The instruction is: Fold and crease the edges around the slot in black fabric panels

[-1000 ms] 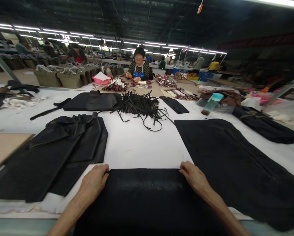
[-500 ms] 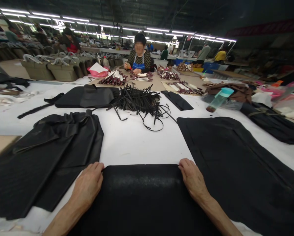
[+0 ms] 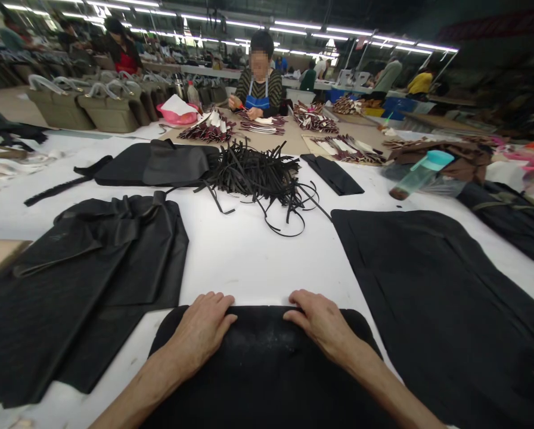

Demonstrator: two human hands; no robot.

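Crosswise, far edge of black panel [image 3: 264, 372] under left hand [image 3: 205, 326] and right hand [image 3: 323, 325], clamping and long axis unclear.

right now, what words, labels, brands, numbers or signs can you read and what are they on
None can be read.
Red banner, upper right: any lettering is too dark and blurred to read.
Black sheet under the left hand and right hand: pale smudges, no legible lettering.
Bottle: no readable label.
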